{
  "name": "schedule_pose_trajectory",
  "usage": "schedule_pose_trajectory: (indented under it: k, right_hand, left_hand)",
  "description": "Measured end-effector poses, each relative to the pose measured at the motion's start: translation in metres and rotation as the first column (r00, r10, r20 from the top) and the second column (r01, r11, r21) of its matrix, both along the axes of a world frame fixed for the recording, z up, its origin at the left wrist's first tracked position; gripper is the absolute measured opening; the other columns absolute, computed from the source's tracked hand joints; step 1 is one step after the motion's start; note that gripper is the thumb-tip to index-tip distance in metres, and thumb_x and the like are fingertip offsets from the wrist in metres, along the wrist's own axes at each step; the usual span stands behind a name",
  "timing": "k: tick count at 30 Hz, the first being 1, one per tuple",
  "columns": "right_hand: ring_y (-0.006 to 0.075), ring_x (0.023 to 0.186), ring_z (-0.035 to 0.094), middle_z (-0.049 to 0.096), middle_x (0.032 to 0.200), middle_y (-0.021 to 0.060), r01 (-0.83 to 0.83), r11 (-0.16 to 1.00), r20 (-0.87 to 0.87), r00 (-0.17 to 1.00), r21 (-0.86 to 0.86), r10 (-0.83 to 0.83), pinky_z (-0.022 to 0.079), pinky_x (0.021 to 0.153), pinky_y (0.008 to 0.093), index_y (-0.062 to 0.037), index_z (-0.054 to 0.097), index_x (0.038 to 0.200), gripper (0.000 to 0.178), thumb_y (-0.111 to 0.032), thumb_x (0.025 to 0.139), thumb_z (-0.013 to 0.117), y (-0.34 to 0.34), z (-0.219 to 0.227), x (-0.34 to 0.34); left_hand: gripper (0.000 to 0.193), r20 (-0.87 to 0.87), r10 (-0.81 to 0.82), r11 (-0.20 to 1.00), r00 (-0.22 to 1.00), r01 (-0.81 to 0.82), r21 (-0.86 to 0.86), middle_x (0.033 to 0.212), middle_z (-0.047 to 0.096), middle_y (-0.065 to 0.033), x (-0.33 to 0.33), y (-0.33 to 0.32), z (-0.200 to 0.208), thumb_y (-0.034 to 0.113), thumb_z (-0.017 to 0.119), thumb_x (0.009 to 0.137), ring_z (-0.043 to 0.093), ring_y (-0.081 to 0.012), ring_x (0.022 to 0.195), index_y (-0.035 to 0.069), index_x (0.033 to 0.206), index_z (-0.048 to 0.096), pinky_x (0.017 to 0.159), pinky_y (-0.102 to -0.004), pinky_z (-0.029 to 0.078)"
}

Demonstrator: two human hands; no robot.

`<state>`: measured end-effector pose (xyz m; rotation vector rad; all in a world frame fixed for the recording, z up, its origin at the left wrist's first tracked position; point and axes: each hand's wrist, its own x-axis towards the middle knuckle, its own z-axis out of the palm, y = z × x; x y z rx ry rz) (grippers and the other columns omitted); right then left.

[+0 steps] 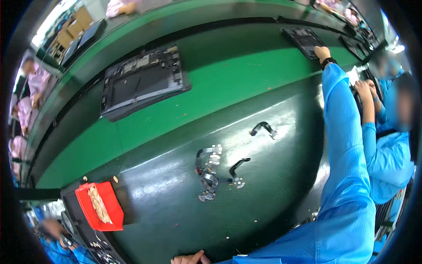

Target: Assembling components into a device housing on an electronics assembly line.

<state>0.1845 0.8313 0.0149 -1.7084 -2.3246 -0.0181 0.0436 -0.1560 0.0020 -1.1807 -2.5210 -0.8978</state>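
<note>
Head view: nearest, well short of the belt [228,79], the left hand [189,258] rests at the lower edge, partly cut off; whether it holds anything I cannot tell. Between it and the belt lie flex cables [210,178], and left of these a red tray [114,209]. One tablet [140,83] sits on the belt's left stretch. Farthest, at the belt's right end, the right hand [322,53] touches the near edge of a second tablet [303,39]; fingers clamped or merely resting, I cannot tell. The step looks like handling that tablet at arm's length; moving it would call for a sure edge grip, kept level. It looks dark, flat, open-backed, its inner parts exposed.
</note>
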Motion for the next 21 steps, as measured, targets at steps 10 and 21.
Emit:
schedule_pose_trajectory:
  k: [10, 21]
  right_hand:
    - [0.0264, 0.078, 0.06, 0.062, 0.103, 0.0145, -0.38, 0.824, -0.858, -0.128, -0.421, -0.498, 0.043, 0.052, 0.0348, -0.0038, 0.057, 0.114, 0.023, -0.004, 0.094, 0.069, -0.114, 0.007, -0.128]
    - [0.0159, 0.084, 0.06, 0.062, 0.087, 0.0053, -0.636, 0.69, -0.902, 0.02, -0.344, -0.431, 0.051, 0.066, 0.0232, -0.0049, 0.064, 0.104, 0.009, -0.012, 0.099, 0.063, -0.111, 0.034, -0.09]
  left_hand:
    - [0.027, -0.028, 0.071, 0.997, 0.997, -0.072, -0.024, 0.068, 0.06, -0.0007, 0.007, 0.0, 0.006, 0.012, 0.077, 0.061, 0.055, -0.0214, 0.06, 0.019, 0.086, 0.082, 0.06, -0.039, 0.041]
    - [0.024, 0.197, 0.033, 0.999, 0.98, -0.035, 0.004, 0.075, 0.065, -0.0004, -0.006, 0.021, 0.04, 0.007, 0.079, 0.069, 0.06, -0.0225, 0.069, 0.016, 0.091, 0.08, 0.065, -0.0382, 0.044]
